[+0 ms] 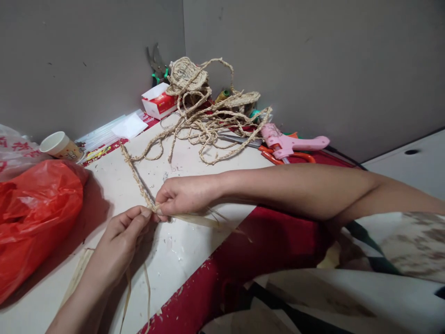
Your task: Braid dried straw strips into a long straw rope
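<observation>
A braided straw cord (138, 180) runs down from the tangled heap of cord (205, 120) to my two hands. My left hand (127, 229) pinches the working end of the braid between thumb and forefinger. Close against it, my right hand (175, 197) is closed on loose straw strands at the same end. A flat pale strand (198, 219) sticks out to the right beneath my right hand. Thinner strands (148, 287) hang below my left hand. The fingers hide the exact crossing of the strands.
A red plastic bag (38, 213) and a paper cup (59, 144) stand at the left. Behind lie a red-and-white box (158, 102), pruning shears (158, 65), orange-handled scissors (267, 150) and a pink glue gun (288, 143). Grey panels (295, 60) enclose the white board (187, 250).
</observation>
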Tool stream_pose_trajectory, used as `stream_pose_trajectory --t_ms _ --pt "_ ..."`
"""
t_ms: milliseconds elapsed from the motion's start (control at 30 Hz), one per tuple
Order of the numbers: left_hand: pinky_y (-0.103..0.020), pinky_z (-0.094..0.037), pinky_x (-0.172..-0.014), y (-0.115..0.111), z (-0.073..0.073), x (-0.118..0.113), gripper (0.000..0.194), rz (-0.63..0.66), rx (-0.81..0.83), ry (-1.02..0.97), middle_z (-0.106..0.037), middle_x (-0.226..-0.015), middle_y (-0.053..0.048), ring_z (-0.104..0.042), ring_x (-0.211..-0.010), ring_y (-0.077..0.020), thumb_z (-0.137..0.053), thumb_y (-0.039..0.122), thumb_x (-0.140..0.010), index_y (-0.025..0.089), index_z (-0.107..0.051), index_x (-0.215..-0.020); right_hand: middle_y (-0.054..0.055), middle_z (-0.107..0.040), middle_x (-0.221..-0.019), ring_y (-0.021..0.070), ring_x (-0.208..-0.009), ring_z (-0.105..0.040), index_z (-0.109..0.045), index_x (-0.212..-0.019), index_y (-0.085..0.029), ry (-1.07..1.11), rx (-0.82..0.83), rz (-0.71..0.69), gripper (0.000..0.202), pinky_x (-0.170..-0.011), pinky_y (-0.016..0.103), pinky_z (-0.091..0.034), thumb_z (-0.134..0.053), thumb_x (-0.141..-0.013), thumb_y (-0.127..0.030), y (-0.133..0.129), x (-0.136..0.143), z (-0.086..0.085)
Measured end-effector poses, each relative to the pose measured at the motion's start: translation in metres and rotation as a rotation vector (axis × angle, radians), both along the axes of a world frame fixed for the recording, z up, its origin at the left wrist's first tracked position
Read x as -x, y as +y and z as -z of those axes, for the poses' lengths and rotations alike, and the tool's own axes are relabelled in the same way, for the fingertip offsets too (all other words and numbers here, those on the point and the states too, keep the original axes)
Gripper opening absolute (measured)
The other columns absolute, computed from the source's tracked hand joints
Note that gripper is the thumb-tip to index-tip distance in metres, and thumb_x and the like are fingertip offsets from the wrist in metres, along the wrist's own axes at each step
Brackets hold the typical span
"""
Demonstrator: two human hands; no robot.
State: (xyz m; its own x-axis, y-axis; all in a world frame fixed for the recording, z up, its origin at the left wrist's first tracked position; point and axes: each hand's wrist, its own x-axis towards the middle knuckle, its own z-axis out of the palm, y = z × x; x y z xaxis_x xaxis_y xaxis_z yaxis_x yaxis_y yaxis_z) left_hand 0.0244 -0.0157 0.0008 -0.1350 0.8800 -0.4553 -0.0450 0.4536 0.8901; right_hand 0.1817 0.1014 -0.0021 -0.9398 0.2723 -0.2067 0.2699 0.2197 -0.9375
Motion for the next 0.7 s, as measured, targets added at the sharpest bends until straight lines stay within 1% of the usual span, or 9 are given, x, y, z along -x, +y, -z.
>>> stream_pose_trajectory --t_ms 67,167,300,367,433,500,533,633,700 --pt "-0.017 -0.041 -0.058 0.001 0.004 0.001 0.022 0.030 0.014 0.007 -0.056 -0.061 0.000 -0.050 -0.060 -0.0100 -0.072 0.037 -0.075 0.016 -0.068 -0.073 0.002 -0.063 -0.072 0.0071 -0.063 -0.049 -0.066 -0.077 -0.009 -0.024 -0.124 -0.027 0.019 -0.059 0.019 -0.036 -0.047 -0.079 -0.013 -0.002 0.000 -0.002" --pt "-0.015 -0.033 -0.049 0.001 0.008 0.002 0.024 0.025 0.051 -0.020 -0.050 -0.058 0.002 -0.043 -0.053 -0.0075 -0.072 0.039 -0.076 0.016 -0.065 -0.073 0.003 -0.062 -0.071 0.0087 -0.062 -0.047 -0.067 -0.084 -0.009 -0.068 -0.276 -0.035 0.023 -0.059 0.021 -0.035 -0.046 -0.081 -0.017 -0.004 -0.001 -0.009" --pt "-0.015 -0.025 -0.045 0.000 0.008 0.001 0.027 0.027 0.033 0.025 -0.050 -0.059 0.003 -0.034 -0.048 -0.0056 -0.069 0.041 -0.078 0.016 -0.062 -0.072 0.001 -0.055 -0.065 0.0086 -0.058 -0.040 -0.064 -0.077 -0.010 -0.109 -0.489 -0.038 0.020 -0.056 0.023 -0.031 -0.046 -0.082 -0.018 -0.003 -0.007 -0.025" --pt "-0.015 -0.024 -0.044 -0.001 0.006 -0.001 0.029 0.036 0.006 0.071 -0.047 -0.056 0.003 -0.032 -0.048 -0.0055 -0.069 0.042 -0.078 0.015 -0.061 -0.069 0.000 -0.051 -0.062 0.0077 -0.056 -0.038 -0.061 -0.072 -0.010 -0.128 -0.459 -0.038 0.019 -0.055 0.022 -0.031 -0.046 -0.082 -0.016 -0.004 -0.009 -0.032" --pt "-0.016 -0.023 -0.043 -0.001 0.004 -0.005 0.030 0.035 -0.017 0.099 -0.047 -0.054 0.003 -0.031 -0.047 -0.0053 -0.069 0.042 -0.076 0.014 -0.061 -0.066 -0.002 -0.050 -0.060 0.0071 -0.055 -0.039 -0.060 -0.072 -0.010 -0.143 -0.339 -0.040 0.018 -0.054 0.021 -0.031 -0.045 -0.081 -0.015 -0.009 -0.009 -0.036" --pt "-0.016 -0.020 -0.041 -0.001 0.004 -0.008 0.029 0.019 -0.029 0.089 -0.045 -0.052 0.004 -0.028 -0.045 -0.0050 -0.070 0.040 -0.076 0.014 -0.061 -0.065 -0.002 -0.049 -0.058 0.0068 -0.054 -0.039 -0.059 -0.071 -0.011 -0.126 -0.249 -0.040 0.018 -0.053 0.021 -0.031 -0.045 -0.080 -0.014 -0.017 -0.008 -0.034" --pt "-0.017 -0.018 -0.041 -0.002 0.004 -0.009 0.029 0.005 -0.025 0.071 -0.043 -0.050 0.005 -0.026 -0.044 -0.0048 -0.070 0.040 -0.076 0.015 -0.061 -0.065 -0.003 -0.047 -0.057 0.0068 -0.054 -0.038 -0.058 -0.069 -0.011 -0.109 -0.244 -0.035 0.018 -0.053 0.021 -0.030 -0.044 -0.079 -0.013 -0.021 -0.008 -0.032" --pt "-0.017 -0.015 -0.040 -0.004 0.007 -0.011 0.031 -0.052 -0.002 -0.018 -0.032 -0.047 0.008 -0.021 -0.042 -0.0044 -0.070 0.040 -0.076 0.016 -0.056 -0.062 -0.003 -0.042 -0.053 0.0073 -0.052 -0.032 -0.052 -0.061 -0.013 -0.068 -0.355 -0.032 0.020 -0.051 0.022 -0.028 -0.042 -0.078 -0.014 -0.032 -0.007 -0.022" --pt "-0.018 -0.014 -0.039 -0.006 0.008 -0.012 0.037 -0.089 0.004 -0.086 -0.025 -0.047 0.009 -0.017 -0.042 -0.0041 -0.069 0.040 -0.077 0.016 -0.048 -0.058 -0.001 -0.046 -0.055 0.0083 -0.052 -0.030 -0.052 -0.061 -0.013 -0.057 -0.482 -0.028 0.021 -0.052 0.024 -0.028 -0.042 -0.079 -0.016 -0.037 -0.007 -0.016"
